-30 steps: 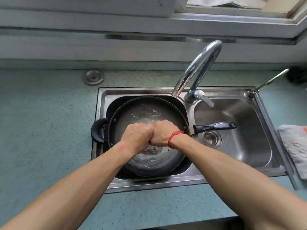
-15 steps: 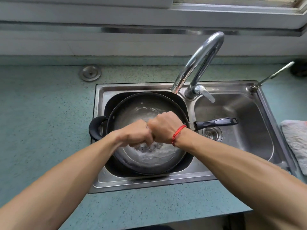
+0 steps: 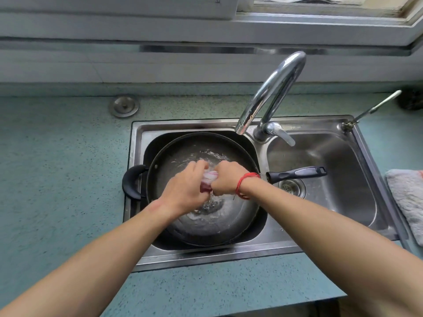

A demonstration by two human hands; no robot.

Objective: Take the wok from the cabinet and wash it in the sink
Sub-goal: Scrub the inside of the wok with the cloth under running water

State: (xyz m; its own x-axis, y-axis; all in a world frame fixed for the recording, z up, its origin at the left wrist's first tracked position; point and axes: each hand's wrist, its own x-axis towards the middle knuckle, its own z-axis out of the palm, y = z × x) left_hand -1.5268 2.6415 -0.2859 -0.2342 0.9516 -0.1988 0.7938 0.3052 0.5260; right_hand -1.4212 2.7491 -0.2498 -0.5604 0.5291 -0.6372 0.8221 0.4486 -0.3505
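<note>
Wok [image 3: 224,225]: dark, round, set in the left basin of the double steel sink [image 3: 206,259], which it nearly fills. Shallow foamy water lies in its bowl.

Entries, left to right:

- Countertop [image 3: 57,179]: speckled blue-green, surrounds the sink.
- Round metal cap [image 3: 124,106]: flat on the countertop at 10 o'clock from the wok, well apart from the sink rim.
- Loop handle [image 3: 131,181]: black, at the wok's 9 o'clock, reaching over the sink's left rim.
- Left hand [image 3: 186,191]: above the wok's centre, fingers curled round the near end of the cloth.
- Cloth [image 3: 208,179]: pink and white, wet, bunched between the two hands.
- Right hand [image 3: 225,178]: a fist closed on the other end of the cloth, just beside the left hand.
- Red string bracelet [image 3: 246,186]: on the right wrist.
- Faucet [image 3: 272,92]: chrome gooseneck at 1 o'clock from the wok, its spout end above the wok's far rim.
- Long handle [image 3: 297,172]: black with a grey inlay, at the wok's 3 o'clock, reaching over the divider above the right basin.
- Drain strainer [image 3: 291,187]: in the right basin, below the long handle.
- Small tap [image 3: 375,106]: thin metal, at the sink's 2 o'clock corner.
- Grey towel [image 3: 407,202]: on the countertop at 3 o'clock, just beyond the sink.
</note>
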